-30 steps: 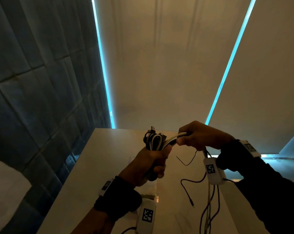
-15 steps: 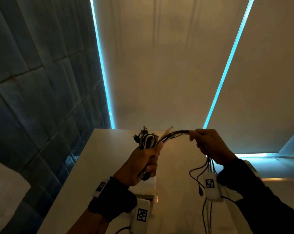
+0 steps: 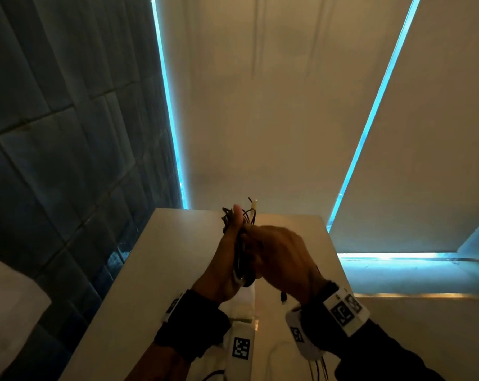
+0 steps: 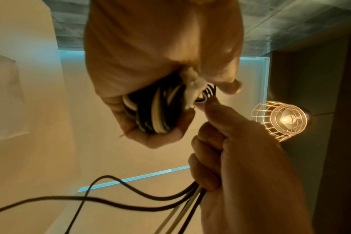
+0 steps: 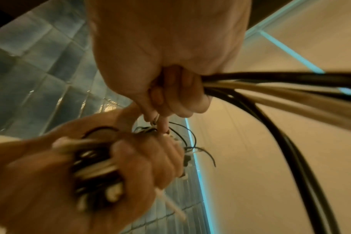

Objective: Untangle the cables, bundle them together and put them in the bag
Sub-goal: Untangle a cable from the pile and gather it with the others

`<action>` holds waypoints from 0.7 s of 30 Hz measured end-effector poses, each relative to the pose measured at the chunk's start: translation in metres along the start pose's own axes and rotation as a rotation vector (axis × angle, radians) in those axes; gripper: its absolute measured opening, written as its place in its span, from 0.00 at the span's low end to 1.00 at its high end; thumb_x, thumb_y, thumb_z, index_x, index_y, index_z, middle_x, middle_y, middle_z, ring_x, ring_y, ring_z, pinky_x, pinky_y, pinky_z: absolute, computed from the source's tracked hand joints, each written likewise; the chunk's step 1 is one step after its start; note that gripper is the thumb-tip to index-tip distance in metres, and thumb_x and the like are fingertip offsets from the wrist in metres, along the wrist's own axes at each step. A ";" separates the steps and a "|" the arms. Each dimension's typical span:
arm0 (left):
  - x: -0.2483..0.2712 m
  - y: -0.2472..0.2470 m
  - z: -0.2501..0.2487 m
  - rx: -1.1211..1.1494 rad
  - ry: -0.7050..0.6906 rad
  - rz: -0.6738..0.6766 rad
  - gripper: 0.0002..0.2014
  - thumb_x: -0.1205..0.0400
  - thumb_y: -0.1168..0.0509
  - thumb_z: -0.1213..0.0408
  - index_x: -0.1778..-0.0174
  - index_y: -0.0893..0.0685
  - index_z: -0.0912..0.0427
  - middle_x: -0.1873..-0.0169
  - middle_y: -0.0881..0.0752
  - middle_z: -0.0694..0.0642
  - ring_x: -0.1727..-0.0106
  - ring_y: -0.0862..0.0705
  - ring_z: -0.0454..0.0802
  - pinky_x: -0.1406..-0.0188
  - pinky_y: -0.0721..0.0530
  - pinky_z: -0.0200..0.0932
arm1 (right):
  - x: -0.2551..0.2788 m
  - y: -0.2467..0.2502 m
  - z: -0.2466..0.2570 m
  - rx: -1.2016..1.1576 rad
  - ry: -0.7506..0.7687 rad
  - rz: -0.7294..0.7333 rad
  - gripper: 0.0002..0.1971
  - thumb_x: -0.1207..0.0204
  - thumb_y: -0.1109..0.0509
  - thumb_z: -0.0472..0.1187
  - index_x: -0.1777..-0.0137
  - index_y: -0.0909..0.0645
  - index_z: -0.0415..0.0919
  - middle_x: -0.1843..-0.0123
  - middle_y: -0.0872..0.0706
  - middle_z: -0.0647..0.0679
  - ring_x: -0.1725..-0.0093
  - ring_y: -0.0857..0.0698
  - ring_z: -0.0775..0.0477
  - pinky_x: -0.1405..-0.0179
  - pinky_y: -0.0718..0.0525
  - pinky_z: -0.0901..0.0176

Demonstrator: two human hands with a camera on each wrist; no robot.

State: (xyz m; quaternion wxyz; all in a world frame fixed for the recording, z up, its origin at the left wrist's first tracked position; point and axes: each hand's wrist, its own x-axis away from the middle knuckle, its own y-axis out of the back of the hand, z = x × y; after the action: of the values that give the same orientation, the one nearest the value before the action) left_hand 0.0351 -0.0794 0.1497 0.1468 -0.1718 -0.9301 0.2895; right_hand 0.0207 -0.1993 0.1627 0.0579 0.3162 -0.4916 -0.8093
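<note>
A coiled bundle of black and white cables (image 3: 241, 259) (image 4: 150, 110) (image 5: 94, 164) is gripped in my left hand (image 3: 227, 259) (image 4: 150, 88), held upright above the white table (image 3: 150, 270). Plug ends and thin wire tips (image 3: 252, 210) stick out above the thumb. My right hand (image 3: 279, 259) (image 5: 166, 95) presses against the bundle and grips the loose cable strands (image 4: 170, 204) (image 5: 281, 88), which trail down from its fist. No bag can be made out in any view.
A tiled dark wall (image 3: 54, 160) runs along the left of the table. Roller blinds (image 3: 260, 105) with bright gaps hang behind it. A wire-cage lamp (image 4: 281, 120) glows to one side. A pale flat object (image 3: 244, 303) lies on the table under my wrists.
My right hand has swung from out at the right back in against the bundle, carrying the loose strands with it. The left hand has turned the bundle more upright.
</note>
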 end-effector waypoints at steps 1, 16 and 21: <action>0.000 0.000 -0.003 0.039 0.004 -0.015 0.28 0.23 0.42 0.35 0.66 0.21 0.61 0.77 0.21 0.53 0.77 0.21 0.48 0.77 0.23 0.38 | 0.003 -0.003 0.004 0.021 0.028 0.021 0.05 0.22 0.32 0.38 0.48 0.19 0.43 0.64 0.17 0.51 0.70 0.19 0.50 0.73 0.16 0.53; -0.021 0.038 -0.012 0.125 -0.226 -0.364 0.20 0.19 0.34 0.66 0.76 0.32 0.54 0.84 0.36 0.47 0.85 0.35 0.43 0.82 0.30 0.39 | 0.083 -0.045 -0.004 -0.779 -0.332 0.207 0.19 0.18 0.41 0.57 0.54 0.25 0.40 0.70 0.23 0.52 0.72 0.26 0.58 0.71 0.27 0.60; -0.020 0.033 0.001 0.015 -0.259 -0.264 0.17 0.21 0.33 0.69 0.75 0.28 0.56 0.83 0.35 0.50 0.84 0.33 0.45 0.81 0.29 0.40 | 0.073 -0.028 -0.021 -0.898 -0.552 0.306 0.25 0.24 0.43 0.63 0.43 0.18 0.46 0.51 0.11 0.45 0.53 0.12 0.42 0.50 0.13 0.49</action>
State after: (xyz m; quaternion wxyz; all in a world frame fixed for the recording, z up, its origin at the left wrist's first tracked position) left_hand 0.0602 -0.0623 0.1265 0.0638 -0.0085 -0.9535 0.2944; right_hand -0.0189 -0.2308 0.1000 0.1730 -0.0387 -0.1348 -0.9749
